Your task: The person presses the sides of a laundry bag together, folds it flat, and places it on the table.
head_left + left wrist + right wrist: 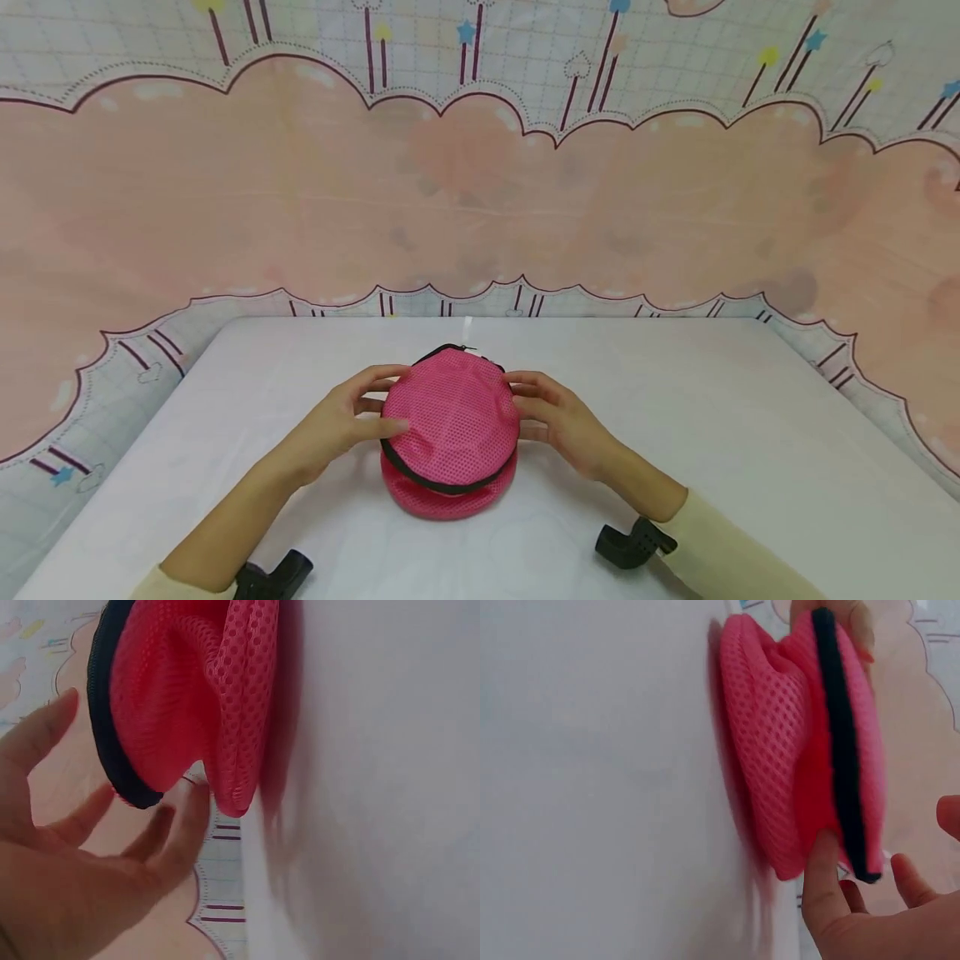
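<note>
A round pink mesh zip bag (450, 417) with black trim stands on the white table. Its lower part bulges out toward the near side, and a fold runs between its top and base. At its left side is my left hand (341, 425), with the thumb over the top edge and the fingers near the rim. On the opposite side, my right hand (566, 421) has its fingers against the bag, one tucked under the black-trimmed rim in the right wrist view. Both thumbs stand off the mesh in the wrist views. What the bag holds is hidden.
The white table (712, 400) spreads around the bag. Behind it hangs a peach and white patterned cloth (480, 200). A black wrist mount (637, 543) sits by the right sleeve, another black mount (277, 575) by the left.
</note>
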`<state>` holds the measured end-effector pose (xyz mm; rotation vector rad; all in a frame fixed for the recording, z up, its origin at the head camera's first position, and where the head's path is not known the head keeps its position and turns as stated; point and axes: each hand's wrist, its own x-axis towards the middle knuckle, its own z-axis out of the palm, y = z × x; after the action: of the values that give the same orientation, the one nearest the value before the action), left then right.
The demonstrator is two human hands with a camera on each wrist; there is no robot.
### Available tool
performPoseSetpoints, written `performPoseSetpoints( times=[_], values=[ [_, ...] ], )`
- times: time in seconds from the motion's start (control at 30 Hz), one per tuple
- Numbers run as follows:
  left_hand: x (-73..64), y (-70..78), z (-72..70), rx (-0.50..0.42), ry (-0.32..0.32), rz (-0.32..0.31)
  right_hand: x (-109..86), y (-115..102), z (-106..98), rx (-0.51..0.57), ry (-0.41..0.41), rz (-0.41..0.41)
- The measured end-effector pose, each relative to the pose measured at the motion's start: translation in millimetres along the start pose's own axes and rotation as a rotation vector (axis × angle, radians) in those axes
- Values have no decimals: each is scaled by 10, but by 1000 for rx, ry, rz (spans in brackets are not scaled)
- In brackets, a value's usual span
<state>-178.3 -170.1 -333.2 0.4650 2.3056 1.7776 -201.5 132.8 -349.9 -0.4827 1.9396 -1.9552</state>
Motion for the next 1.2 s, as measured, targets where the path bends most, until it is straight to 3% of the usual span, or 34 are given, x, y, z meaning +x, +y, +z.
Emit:
performPoseSetpoints(
  times=[0.13,0.27,0.37,0.53,0.67,0.8,1.2],
  values=[
    [-3,63,51,232,101,62,48,-34,-36,-120,53,-47],
    [21,76,137,398,158,121,90,-30,36,-350,100,-131],
    [52,66,204,523,153,146,105,-21,109,-510,103,-198],
    [74,20,291,676,86,228,97,-7,195,-580,40,-213],
    [54,-8,335,751,27,287,85,-3,245,-635,35,-216],
    [42,-26,358,800,7,318,82,12,284,-693,49,-218],
    [45,-94,384,759,-75,203,112,70,367,-784,23,-227]
  ],
)
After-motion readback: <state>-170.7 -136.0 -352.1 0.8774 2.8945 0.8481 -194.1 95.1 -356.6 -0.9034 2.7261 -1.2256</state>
